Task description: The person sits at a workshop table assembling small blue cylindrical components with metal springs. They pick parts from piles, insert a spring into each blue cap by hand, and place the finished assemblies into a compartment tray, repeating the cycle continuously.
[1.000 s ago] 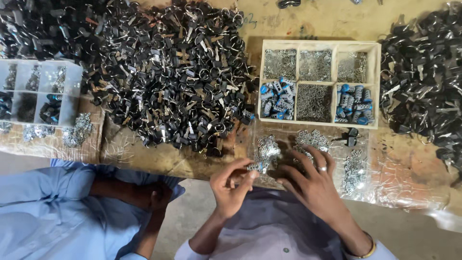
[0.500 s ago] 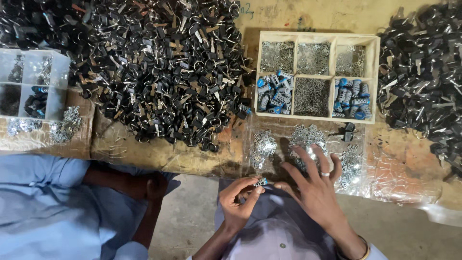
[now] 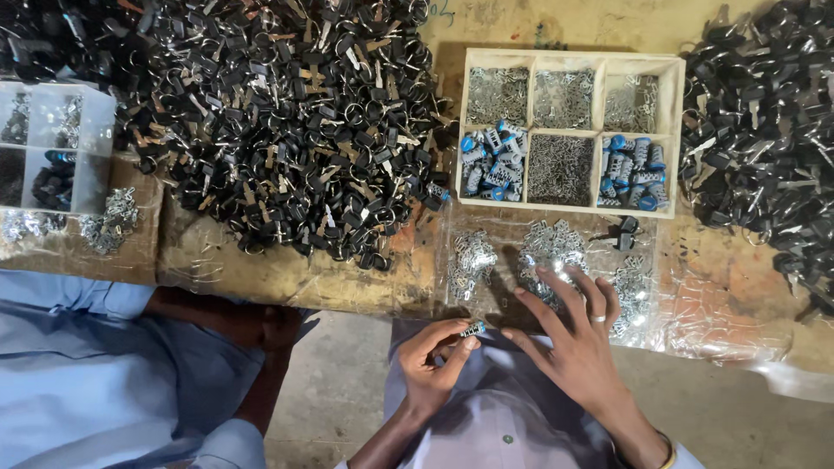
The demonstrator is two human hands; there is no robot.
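Observation:
My left hand [image 3: 434,365] is held over my lap below the table edge and pinches a small metal cylinder with a blue end [image 3: 473,329] between thumb and fingers. My right hand [image 3: 578,334], with a ring on one finger, lies spread with its fingertips on a heap of small silvery metal pieces [image 3: 549,252] on a clear plastic sheet. Two more silvery heaps lie to either side, one on the left [image 3: 469,259] and one on the right [image 3: 632,287].
A wooden tray with six compartments [image 3: 573,56] holds blue-capped cylinders and small metal parts. Large piles of black-headed keys [image 3: 278,113] cover the table left and right [image 3: 764,130]. A clear plastic box [image 3: 52,148] stands far left. Another person in a light blue shirt [image 3: 104,373] sits at my left.
My left hand has drawn back from the silvery heaps toward my lap with the small cylinder. My right hand has stayed on the pieces, fingers spread wider.

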